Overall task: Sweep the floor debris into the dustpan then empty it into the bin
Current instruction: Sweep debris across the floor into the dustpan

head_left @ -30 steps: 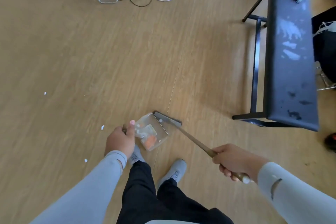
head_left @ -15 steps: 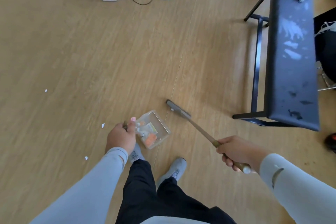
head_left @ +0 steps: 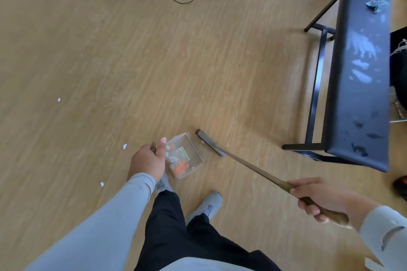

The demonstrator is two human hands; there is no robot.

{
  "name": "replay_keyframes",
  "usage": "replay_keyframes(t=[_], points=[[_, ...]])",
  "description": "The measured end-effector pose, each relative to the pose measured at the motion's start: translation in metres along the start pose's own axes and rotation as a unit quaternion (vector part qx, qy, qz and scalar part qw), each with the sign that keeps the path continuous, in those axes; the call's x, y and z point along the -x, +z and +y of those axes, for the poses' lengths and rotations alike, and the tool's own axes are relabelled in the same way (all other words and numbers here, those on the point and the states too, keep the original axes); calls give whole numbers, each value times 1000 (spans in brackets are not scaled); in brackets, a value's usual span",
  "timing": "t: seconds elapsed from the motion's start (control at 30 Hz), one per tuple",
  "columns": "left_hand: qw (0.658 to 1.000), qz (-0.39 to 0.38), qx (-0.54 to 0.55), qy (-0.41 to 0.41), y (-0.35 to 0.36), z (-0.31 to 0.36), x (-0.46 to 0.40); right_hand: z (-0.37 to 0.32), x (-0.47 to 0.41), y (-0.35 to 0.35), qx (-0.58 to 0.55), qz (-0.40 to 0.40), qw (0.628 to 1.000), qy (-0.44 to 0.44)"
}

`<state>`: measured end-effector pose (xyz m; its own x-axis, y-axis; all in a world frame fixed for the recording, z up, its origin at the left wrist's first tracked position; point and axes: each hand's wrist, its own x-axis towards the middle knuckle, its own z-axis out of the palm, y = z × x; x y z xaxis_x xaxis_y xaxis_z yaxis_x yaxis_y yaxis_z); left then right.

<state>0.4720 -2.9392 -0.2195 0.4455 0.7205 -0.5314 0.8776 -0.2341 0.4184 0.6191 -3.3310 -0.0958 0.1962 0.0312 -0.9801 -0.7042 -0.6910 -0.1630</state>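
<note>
Wood floor (head_left: 154,61), L fingers (head_left: 161,145) grip dustpan (head_left: 187,156), R fingers (head_left: 308,207) wrap broom (head_left: 248,166)

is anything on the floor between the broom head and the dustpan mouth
Nothing large. Only a small white scrap lies in the narrow strip of floor between the broom head and the open edge of the dustpan.

Left hand (head_left: 148,160) on dustpan (head_left: 186,156), right hand (head_left: 319,198) on broom (head_left: 246,164).
</note>
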Motion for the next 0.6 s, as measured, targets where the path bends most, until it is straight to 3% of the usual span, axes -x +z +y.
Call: replay_keyframes(t=[0.23, 0.47, 0.6], points=[[1000, -1, -1, 1, 2, 2, 2, -1, 2, -14, 51, -6, 999, 8], [1000, 4, -5, 2, 3, 1, -2, -1, -8, -7, -7, 36, 999, -9], [1000, 3, -4, 6, 4, 0, 0, -23, -23, 24, 63, 65, 995, -31]])
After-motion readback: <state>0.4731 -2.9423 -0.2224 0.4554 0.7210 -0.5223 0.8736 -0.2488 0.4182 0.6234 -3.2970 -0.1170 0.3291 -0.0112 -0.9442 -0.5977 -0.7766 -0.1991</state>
